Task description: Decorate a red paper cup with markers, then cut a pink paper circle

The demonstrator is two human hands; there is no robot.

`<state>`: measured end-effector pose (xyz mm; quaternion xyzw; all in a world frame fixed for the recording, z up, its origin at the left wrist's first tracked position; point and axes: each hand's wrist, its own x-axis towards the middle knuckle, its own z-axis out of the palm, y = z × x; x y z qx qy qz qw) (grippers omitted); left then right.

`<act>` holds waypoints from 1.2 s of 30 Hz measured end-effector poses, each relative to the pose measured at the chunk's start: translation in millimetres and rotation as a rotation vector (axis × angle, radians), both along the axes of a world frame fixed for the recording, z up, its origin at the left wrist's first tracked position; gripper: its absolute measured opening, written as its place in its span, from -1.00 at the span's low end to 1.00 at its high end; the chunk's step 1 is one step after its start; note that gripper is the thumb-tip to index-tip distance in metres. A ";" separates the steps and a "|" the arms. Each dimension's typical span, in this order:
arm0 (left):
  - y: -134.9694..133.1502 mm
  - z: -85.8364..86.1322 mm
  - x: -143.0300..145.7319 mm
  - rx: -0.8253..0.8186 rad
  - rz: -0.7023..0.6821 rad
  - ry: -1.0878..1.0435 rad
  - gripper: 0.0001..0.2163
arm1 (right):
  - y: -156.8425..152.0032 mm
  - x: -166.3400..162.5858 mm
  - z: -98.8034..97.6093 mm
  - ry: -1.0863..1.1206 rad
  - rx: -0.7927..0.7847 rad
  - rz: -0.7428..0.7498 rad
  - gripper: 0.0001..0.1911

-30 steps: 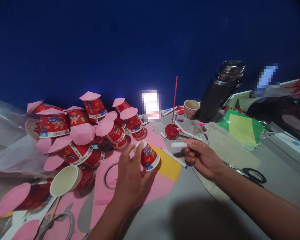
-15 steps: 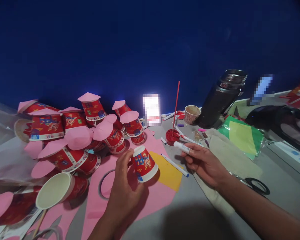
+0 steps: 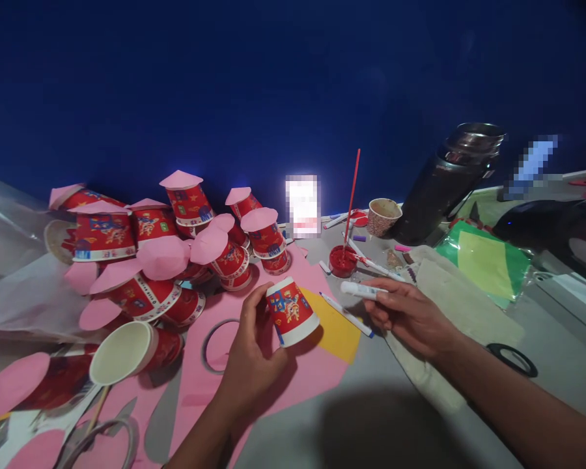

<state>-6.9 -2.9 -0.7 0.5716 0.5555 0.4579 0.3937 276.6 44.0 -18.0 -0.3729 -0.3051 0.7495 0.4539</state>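
Note:
My left hand [image 3: 256,352] is closed around the side of a red paper cup [image 3: 291,311], printed with a cartoon figure. The cup is tilted, its white rim facing down to the right, above pink paper. In my right hand [image 3: 410,316] is a thick white pen-shaped tube [image 3: 359,290], pinched between thumb and fingers and pointing left towards the cup, apart from it. Its exact kind does not show. Below it, a white marker with a blue end [image 3: 346,314] lies across yellow paper [image 3: 333,335]. A tape roll [image 3: 205,352] is beside my left hand.
Several red cups with pink paper cone tops [image 3: 105,231] crowd the left. A small red paint pot [image 3: 342,262] holds an upright red stick. Behind are a phone [image 3: 303,205], a patterned cup [image 3: 385,218] and a black flask [image 3: 446,185]. Black tape [image 3: 512,359] lies right.
The view has shifted slightly, so most things sit further right in the picture. The tube has turned closer to level. Both hands keep their holds.

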 end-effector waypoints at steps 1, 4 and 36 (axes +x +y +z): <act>-0.3 0.9 1.5 -0.028 -0.013 -0.061 -0.20 | 1.4 1.3 0.0 -0.002 -0.002 -0.021 -0.56; -0.7 -0.1 2.8 -0.054 -0.023 -0.150 -0.18 | 4.1 4.1 -0.9 -0.022 -0.012 -0.064 -0.58; 3.9 -14.6 -1.4 0.343 0.053 0.474 -0.30 | 11.2 -6.7 -12.7 -1.142 0.835 -0.170 -0.90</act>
